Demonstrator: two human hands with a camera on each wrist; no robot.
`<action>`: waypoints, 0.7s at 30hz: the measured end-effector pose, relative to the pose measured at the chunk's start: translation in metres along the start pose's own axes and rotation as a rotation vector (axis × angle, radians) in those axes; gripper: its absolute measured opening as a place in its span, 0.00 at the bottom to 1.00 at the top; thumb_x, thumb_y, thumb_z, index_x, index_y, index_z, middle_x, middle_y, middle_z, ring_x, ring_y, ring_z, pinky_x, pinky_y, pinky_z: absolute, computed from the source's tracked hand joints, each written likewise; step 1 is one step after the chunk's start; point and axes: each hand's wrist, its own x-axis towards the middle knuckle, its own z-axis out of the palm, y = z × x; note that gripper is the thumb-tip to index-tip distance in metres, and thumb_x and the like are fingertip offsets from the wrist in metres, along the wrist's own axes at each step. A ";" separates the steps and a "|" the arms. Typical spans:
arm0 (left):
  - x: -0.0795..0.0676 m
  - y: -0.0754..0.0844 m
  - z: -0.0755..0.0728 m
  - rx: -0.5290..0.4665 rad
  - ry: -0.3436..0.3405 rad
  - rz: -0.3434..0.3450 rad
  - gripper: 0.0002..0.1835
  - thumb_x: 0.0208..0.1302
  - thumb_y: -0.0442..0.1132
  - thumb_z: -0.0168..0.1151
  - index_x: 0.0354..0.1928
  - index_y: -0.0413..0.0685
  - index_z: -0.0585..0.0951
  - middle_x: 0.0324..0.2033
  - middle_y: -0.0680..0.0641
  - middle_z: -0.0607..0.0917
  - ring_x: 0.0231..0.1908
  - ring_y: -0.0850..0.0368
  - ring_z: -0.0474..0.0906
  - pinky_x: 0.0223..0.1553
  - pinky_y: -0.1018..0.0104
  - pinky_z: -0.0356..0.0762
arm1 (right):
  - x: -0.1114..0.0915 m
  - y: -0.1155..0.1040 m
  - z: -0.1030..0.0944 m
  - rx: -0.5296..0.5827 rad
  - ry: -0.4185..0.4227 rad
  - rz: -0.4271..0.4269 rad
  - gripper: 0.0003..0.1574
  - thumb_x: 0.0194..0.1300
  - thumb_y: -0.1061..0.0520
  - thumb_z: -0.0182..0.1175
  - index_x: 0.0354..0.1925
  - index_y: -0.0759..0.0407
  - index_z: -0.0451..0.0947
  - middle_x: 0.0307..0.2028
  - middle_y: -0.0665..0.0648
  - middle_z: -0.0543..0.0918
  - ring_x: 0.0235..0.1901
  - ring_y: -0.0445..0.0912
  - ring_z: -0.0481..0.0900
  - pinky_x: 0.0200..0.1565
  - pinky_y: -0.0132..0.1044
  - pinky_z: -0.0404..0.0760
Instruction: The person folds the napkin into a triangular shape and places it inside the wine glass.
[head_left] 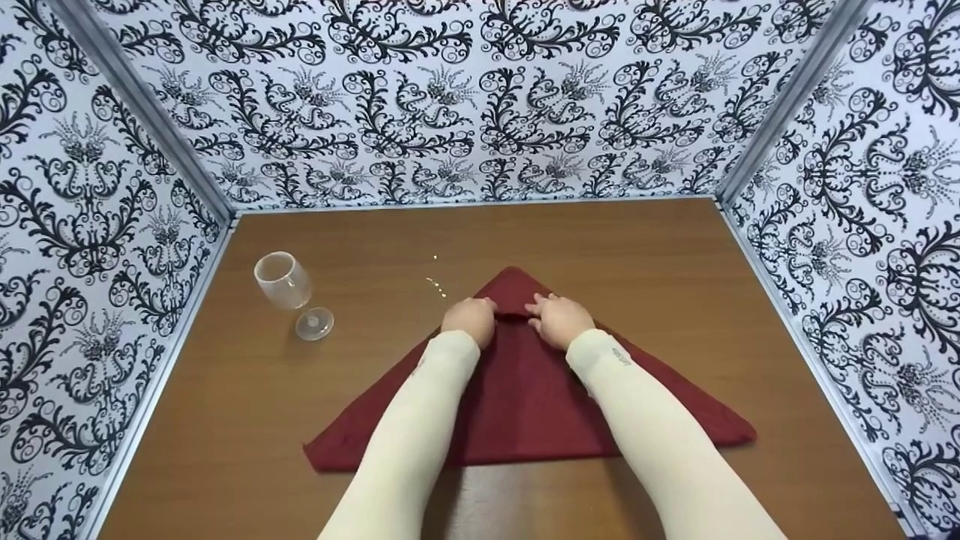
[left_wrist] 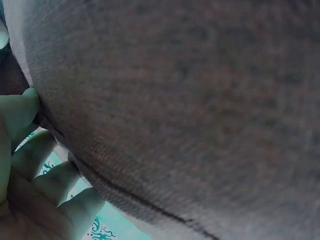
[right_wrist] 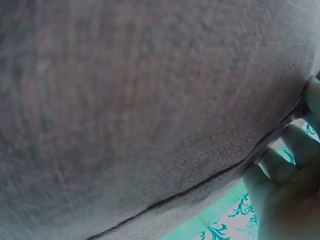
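A dark red cloth napkin [head_left: 517,412] lies on the table as a wide triangle, its point toward the back wall. Near that point, my left hand [head_left: 470,322] pinches the cloth on the left side. My right hand [head_left: 562,321] pinches it on the right, a short gap away. Between the hands, a folded edge of the cloth stands slightly raised. In the left wrist view, the thumb of my left hand [left_wrist: 45,175] presses on the cloth edge with the fingers beneath. The right wrist view shows a like hold by my right hand [right_wrist: 287,185].
A clear stemmed glass [head_left: 283,281] appears on the left part of the wooden table [head_left: 637,247]. Small bright specks [head_left: 436,285] show left of the napkin's point. Black-and-white patterned walls [head_left: 450,112] enclose the back and both sides.
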 end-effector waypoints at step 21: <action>0.002 -0.007 -0.019 -0.056 0.043 -0.025 0.14 0.63 0.39 0.48 0.37 0.64 0.83 0.39 0.49 0.86 0.38 0.45 0.83 0.35 0.47 0.79 | 0.006 0.001 -0.014 0.064 0.215 -0.017 0.11 0.63 0.50 0.57 0.41 0.46 0.84 0.50 0.49 0.83 0.47 0.50 0.82 0.46 0.49 0.78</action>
